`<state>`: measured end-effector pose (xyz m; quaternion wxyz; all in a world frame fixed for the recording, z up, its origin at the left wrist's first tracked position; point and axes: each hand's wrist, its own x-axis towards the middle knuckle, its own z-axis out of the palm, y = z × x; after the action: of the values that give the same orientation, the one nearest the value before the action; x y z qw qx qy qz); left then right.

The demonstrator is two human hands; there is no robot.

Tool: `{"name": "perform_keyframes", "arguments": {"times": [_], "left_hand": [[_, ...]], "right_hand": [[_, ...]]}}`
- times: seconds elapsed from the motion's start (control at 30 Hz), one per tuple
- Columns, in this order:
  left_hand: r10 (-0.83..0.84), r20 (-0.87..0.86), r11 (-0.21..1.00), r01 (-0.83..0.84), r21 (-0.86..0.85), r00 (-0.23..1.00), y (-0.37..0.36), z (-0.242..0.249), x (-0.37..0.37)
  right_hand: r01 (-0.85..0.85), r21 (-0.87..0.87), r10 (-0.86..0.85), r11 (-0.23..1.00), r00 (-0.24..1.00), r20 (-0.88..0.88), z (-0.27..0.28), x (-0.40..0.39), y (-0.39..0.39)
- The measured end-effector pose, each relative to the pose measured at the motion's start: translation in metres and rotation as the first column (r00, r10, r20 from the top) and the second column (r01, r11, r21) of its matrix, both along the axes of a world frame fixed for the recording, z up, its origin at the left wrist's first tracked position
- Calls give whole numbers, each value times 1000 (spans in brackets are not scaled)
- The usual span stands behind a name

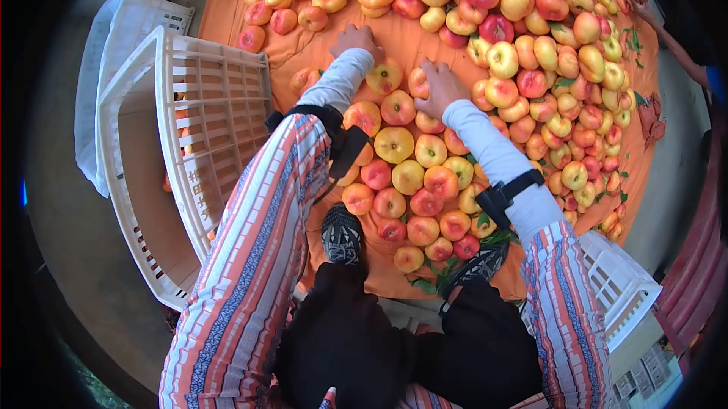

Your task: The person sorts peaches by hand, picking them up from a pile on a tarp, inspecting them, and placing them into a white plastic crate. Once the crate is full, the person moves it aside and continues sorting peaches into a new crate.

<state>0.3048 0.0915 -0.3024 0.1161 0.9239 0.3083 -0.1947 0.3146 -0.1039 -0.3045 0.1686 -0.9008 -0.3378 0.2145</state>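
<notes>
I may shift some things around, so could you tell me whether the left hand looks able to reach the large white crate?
Probably yes: the large white crate stands close beside the left hand, with just orange cloth and a few low fruits near the way.

Head-worn view (angled steeply downward)

The flat, round fruits [394,144] before me are yellow and red, and many show a dimple in the middle. They lie on the orange cloth [292,53], some heaped, some side by side. One orange-red fruit [418,83] is touching my right hand [443,90].
</notes>
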Motion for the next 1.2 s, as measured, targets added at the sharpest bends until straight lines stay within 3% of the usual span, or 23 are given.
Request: {"name": "perform_keyframes", "arguments": {"times": [0.03, 0.07, 0.17, 0.2, 0.3, 0.33, 0.37, 0.43, 0.53, 0.6, 0.63, 0.67, 0.77, 0.87, 0.9, 0.93, 1.07, 1.13, 1.17, 1.2], "left_hand": [[8, 22, 1000, -9, 4, 1000, 4, -1, -2], [-31, 178, 999, 27, 21, 984, 9, -7, -8], [374, 428, 868, -148, -474, 823, 35, -33, -17], [470, 460, 821, -181, -542, 753, 35, -37, -25], [282, 425, 871, -43, -489, 860, 39, -39, -31], [136, 408, 886, 73, -457, 903, 38, -35, -31], [34, 494, 947, 130, -293, 869, 31, -36, -38], [-20, 518, 934, 200, -295, 855, 34, -30, -45], [76, 411, 873, 139, -468, 908, 37, -6, -45], [554, 301, 583, -103, -806, 776, 17, 27, -44], [736, 161, 354, -171, -919, 658, 10, 37, -45], [839, -69, 5, -133, -991, 539, 7, 39, -48], [686, -428, -544, 24, -839, 588, -14, 45, -73], [676, -306, -471, 73, -879, 671, -36, 49, -94], [658, -336, -485, 38, -874, 674, -40, 45, -102], [642, -361, -495, 7, -869, 676, -42, 39, -109], [629, -504, -572, -87, -816, 592, -55, 36, -137], [587, -571, -595, -173, -785, 574, -52, 22, -154], [685, -566, -530, -219, -819, 459, -62, 27, -157], [655, -587, -552, -228, -802, 476, -65, 27, -160]], "right_hand": [[47, 13, -47, 999, 998, -52, 1, 5, 0], [97, 29, -93, 995, 991, -94, 3, 11, -1], [173, 111, -144, 979, 963, -229, 1, 26, -22], [124, 140, -94, 982, 974, -206, -1, 19, -26], [-44, 230, 71, 972, 991, -110, 1, -20, -37], [-35, 131, 45, 991, 997, -69, 6, -35, -34], [-21, 40, 22, 999, 999, -24, 13, -47, -27], [40, 164, -45, 986, 999, 29, 3, -55, -24], [13, 296, -25, 955, 999, 37, -5, -49, -30], [44, 275, -39, 960, 999, -22, -15, -38, -25], [61, 257, -48, 965, 997, -59, -19, -35, -26], [93, 320, -61, 943, 993, -106, -16, -30, -28], [220, 238, -117, 946, 916, -383, -9, -16, -31], [221, 270, -99, 937, 911, -400, -19, -11, -35], [209, 280, -84, 937, 912, -401, -20, -12, -37], [123, 211, -35, 970, 925, -378, -21, -13, -37], [-157, 296, 190, 942, 978, -87, -16, -34, -43], [-57, 263, 107, 963, 978, -178, -8, -30, -45], [-6, 248, 63, 969, 973, -223, 0, -27, -41], [35, 184, 32, 982, 937, -349, 11, -22, -36]]}}
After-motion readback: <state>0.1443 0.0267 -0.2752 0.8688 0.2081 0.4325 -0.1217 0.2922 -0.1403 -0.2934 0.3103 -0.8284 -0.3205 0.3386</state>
